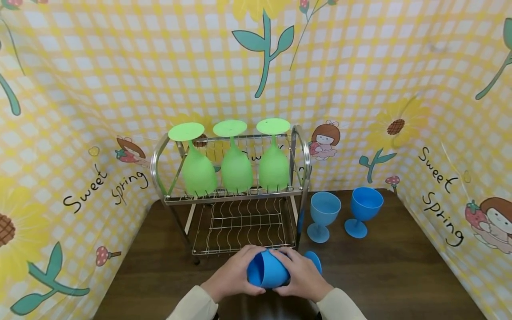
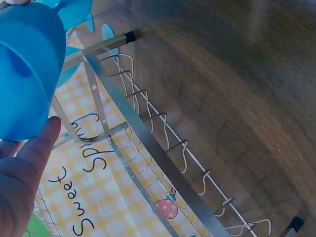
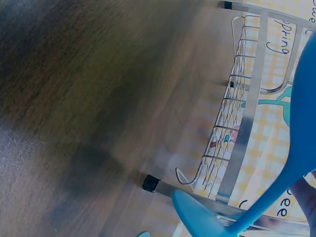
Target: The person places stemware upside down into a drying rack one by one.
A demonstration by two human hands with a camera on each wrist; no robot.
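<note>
A blue goblet (image 1: 274,270) lies sideways between both hands in front of the rack, its mouth toward the left and its round foot to the right. My left hand (image 1: 239,272) grips the bowl near the rim, and the left wrist view shows fingers on the edge of the blue goblet (image 2: 29,74). My right hand (image 1: 301,274) holds the other end of the bowl, by the stem. In the right wrist view the goblet's stem (image 3: 261,197) and foot show, while most of that hand is out of frame.
A two-tier metal rack (image 1: 236,195) stands behind the hands. On its upper tier several wire slots carry three green goblets (image 1: 237,171), upside down. To the right, a pale blue goblet (image 1: 325,211) and a darker blue goblet (image 1: 366,204) stand upright on the brown table (image 1: 384,275).
</note>
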